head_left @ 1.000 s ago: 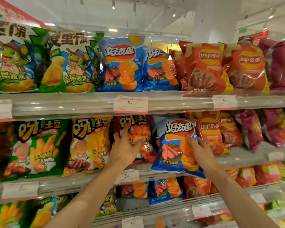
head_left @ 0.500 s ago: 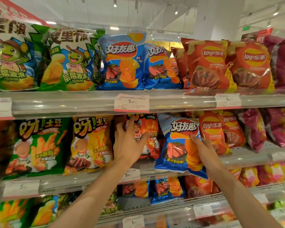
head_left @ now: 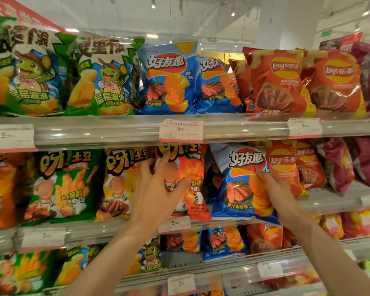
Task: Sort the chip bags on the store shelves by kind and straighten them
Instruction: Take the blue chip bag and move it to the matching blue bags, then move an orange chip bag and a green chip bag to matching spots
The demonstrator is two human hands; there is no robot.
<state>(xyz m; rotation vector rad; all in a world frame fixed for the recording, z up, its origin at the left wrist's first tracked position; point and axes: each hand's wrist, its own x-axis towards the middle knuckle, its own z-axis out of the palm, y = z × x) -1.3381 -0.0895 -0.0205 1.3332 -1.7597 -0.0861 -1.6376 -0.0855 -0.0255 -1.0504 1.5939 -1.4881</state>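
On the middle shelf (head_left: 120,228), just under the 5.90 price tag (head_left: 181,130), a person is working with both hands among the chip bags. The left hand (head_left: 156,193) is reaching onto the red-orange fries bag (head_left: 192,184); its grip is spreading wide, fingers fanned and lying against the bag's front, thumb out to the right, not closing round it. Just to the right of that bag, the right hand (head_left: 276,189) is holding the blue steak-flavour bag (head_left: 241,182) by its right edge, its grip curling round the side with the fingers in front. That blue bag is leaning tilted, its top tipping left, its bottom corner hanging over the shelf's front rail. It is sitting between the red-orange fries bag and a row of red Lay's bags (head_left: 283,167), with purple bags (head_left: 338,165) farther right. Left of the red-orange fries bag a yellow fries bag (head_left: 120,184) and a green fries bag (head_left: 62,184) are standing upright. Above the price tag, on the top shelf (head_left: 94,131), two more blue steak-flavour bags (head_left: 169,77) are standing between green frog-mascot bags (head_left: 100,77) and red Lay's bags. Below, a lower shelf (head_left: 222,268) is carrying a mix of blue, red and green bags.
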